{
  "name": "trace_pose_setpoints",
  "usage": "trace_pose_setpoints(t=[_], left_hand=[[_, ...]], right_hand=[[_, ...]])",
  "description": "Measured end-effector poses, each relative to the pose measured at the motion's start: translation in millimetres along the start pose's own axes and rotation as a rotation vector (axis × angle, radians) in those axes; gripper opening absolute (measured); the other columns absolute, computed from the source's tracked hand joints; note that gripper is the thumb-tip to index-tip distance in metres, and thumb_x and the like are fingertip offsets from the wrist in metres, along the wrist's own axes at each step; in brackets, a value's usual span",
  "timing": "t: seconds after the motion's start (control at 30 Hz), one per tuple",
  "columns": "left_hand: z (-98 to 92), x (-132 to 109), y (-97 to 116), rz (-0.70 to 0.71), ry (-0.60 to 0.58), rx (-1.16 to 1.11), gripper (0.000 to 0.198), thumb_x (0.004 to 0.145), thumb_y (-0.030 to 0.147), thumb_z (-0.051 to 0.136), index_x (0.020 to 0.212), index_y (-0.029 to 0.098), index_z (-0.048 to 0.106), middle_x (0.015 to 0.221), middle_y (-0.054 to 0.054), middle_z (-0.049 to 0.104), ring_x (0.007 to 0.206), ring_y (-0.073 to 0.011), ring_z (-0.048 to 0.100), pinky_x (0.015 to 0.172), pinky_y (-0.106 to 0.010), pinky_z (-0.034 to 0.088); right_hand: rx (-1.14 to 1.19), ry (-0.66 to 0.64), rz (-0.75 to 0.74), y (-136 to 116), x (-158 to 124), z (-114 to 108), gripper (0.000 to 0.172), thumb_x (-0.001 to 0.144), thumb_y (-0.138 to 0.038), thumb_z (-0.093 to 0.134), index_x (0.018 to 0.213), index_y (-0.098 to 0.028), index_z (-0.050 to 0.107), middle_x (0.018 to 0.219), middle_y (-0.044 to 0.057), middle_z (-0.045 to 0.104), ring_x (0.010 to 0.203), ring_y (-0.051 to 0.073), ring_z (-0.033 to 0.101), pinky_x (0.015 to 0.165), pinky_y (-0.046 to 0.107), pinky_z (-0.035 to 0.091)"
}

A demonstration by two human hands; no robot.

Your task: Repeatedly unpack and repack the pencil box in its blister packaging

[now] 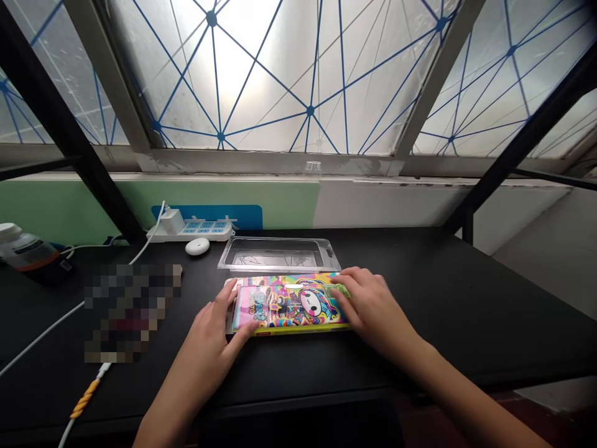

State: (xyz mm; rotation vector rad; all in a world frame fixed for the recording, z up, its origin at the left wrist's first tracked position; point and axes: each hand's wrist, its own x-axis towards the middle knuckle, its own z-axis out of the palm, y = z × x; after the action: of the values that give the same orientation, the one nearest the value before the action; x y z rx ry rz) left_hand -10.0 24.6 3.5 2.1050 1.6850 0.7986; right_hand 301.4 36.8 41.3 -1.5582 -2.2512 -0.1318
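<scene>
A flat, brightly coloured pencil case (284,305) with a cartoon character and a yellow front edge lies on the black table, long side towards me. My left hand (215,328) grips its left end, with the thumb on the near front corner and the fingers at the far left corner. Around the right end is my right hand (370,303), its thumb on the top and its fingers along the far corner, by a green part. Just behind the case rests a clear plastic packaging shell (280,254).
A white power strip (205,231) with a plugged-in charger stands against the wall. Near it sits a white oval case (197,246). At left are a bottle (30,252), a blurred-out object (133,314) and a white cable (41,339). Black metal posts (69,124) rise at both sides.
</scene>
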Motion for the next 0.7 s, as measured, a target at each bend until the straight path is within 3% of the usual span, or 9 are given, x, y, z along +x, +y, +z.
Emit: trace_pose_setpoints(t=[0.13, 0.23, 0.37, 0.57, 0.7], left_hand=[[-0.9, -2, 1, 0.02, -0.016, -0.021, 0.096, 0.086, 0.052, 0.067, 0.158, 0.032, 0.007, 0.14, -0.011, 0.06, 0.132, -0.0323, 0.053, 0.109, -0.053, 0.039], [-1.5, -1, 0, 0.041, -0.025, -0.036, 0.099, 0.088, 0.046, 0.067, 0.159, 0.034, 0.0, 0.136, -0.01, 0.064, 0.134, -0.0307, 0.052, 0.111, -0.054, 0.037], [-2.9, 1, -1, 0.069, -0.075, -0.027, 0.097, 0.092, 0.043, 0.063, 0.159, 0.034, -0.005, 0.137, -0.009, 0.064, 0.137, -0.0303, 0.049, 0.114, -0.056, 0.033], [-6.8, 2, -3, 0.055, -0.103, -0.062, 0.081, 0.098, 0.05, 0.047, 0.16, 0.03, -0.001, 0.149, -0.009, 0.053, 0.137, -0.0294, 0.049, 0.116, -0.054, 0.03], [-12.9, -1, -10, 0.032, -0.145, -0.173, 0.063, 0.103, 0.057, 0.015, 0.159, 0.03, 0.024, 0.152, -0.006, 0.05, 0.147, -0.0282, 0.034, 0.121, -0.052, 0.021]], right_hand=[[0.047, -0.12, -0.14, -35, 21, 5, 0.034, 0.102, -0.041, 0.043, 0.12, -0.018, 0.061, 0.115, 0.013, 0.064, 0.108, 0.029, 0.056, 0.089, 0.042, 0.044], [-0.039, -0.153, -0.129, -51, 36, 16, 0.034, 0.101, -0.042, 0.045, 0.108, -0.015, 0.064, 0.106, 0.014, 0.063, 0.1, 0.03, 0.056, 0.087, 0.045, 0.046], [-0.059, -0.123, -0.106, -53, 43, 30, 0.028, 0.101, -0.035, 0.045, 0.101, -0.013, 0.063, 0.101, 0.015, 0.061, 0.096, 0.029, 0.055, 0.085, 0.045, 0.047], [-0.006, 0.198, -0.159, -48, 38, 33, 0.02, 0.099, -0.032, 0.051, 0.101, -0.013, 0.057, 0.103, 0.016, 0.06, 0.096, 0.029, 0.055, 0.085, 0.045, 0.047], [0.078, 0.396, -0.351, -50, 24, 14, 0.016, 0.097, -0.029, 0.057, 0.104, -0.015, 0.053, 0.099, 0.011, 0.065, 0.095, 0.024, 0.06, 0.098, 0.045, 0.042]])
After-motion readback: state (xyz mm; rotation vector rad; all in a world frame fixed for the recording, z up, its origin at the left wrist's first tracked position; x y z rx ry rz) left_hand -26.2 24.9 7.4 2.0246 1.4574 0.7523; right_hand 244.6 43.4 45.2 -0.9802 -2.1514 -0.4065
